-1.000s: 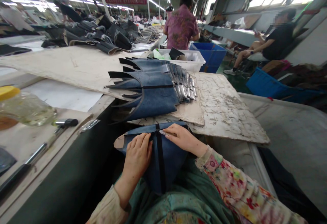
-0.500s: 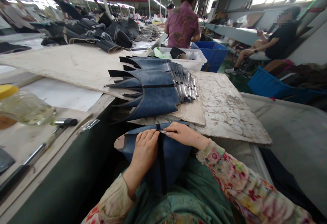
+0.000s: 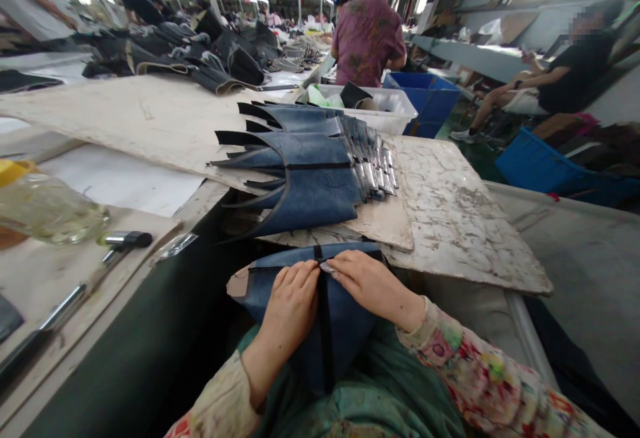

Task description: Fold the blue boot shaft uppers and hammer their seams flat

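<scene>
A blue leather-like piece (image 3: 350, 331) with a black strip (image 3: 325, 338) down its middle lies over my lap, against the table edge. My left hand (image 3: 293, 298) is closed on the piece's upper fold, its fingers together just left of the strip. Right of the strip, my right hand (image 3: 373, 285) is closed, pinching a small shiny silvery thing (image 3: 327, 267) near the seam. What exactly that thing is I cannot make out. At the piece's left end a beige patch (image 3: 239, 285) shows. Beyond my hands, several similar blue pieces (image 3: 320, 191) overlap in a pile.
The pile rests on worn boards (image 3: 460, 225). To the left are a clear bottle (image 3: 55, 208), a black-capped tool (image 3: 130, 239) and a dark-handled metal tool (image 3: 63, 308). A white bin (image 3: 385, 108) and blue bins (image 3: 420, 105) stand ahead, near a person in purple (image 3: 370, 41).
The view has shifted slightly. My right hand's fingers have curled lower over the silvery thing, which now shows a little more. My left hand keeps its place on the blue piece.
</scene>
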Motion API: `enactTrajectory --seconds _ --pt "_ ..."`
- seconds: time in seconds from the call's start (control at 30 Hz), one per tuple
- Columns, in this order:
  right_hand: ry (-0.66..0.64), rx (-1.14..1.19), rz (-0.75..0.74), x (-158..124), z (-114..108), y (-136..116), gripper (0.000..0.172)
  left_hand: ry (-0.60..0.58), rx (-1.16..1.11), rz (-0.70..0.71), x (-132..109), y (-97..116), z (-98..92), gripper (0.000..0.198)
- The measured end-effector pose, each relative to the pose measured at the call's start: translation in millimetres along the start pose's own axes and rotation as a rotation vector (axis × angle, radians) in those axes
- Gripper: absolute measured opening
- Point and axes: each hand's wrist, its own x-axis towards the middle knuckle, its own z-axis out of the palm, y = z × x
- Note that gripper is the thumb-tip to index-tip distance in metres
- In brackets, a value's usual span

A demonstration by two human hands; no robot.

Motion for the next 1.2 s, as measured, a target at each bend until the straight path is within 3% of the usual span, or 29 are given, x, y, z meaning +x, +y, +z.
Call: enactTrajectory --seconds 0.4,0.77,1.0,1.2 --pt "-0.016 -0.213 0.101 7.9 7.4 -18.7 0.026 -0.015 -0.059 -0.022 4.3 1.6 -3.6 0.024" --pt "-0.001 -0.401 0.102 4.7 13.8 -13.3 0.035 -0.013 -0.043 -0.037 2.8 4.4 -9.3 0.027" --pt "0.118 -0.283 0.079 -18.5 1.9 5.8 0.028 0.049 0.001 -0.093 -9.9 -2.2 -10.5 0.03" --pt "0.166 -0.154 -0.103 -2.7 -6.8 -10.9 0.028 0.051 0.025 -0.1 -14.6 -3.6 -9.0 0.032"
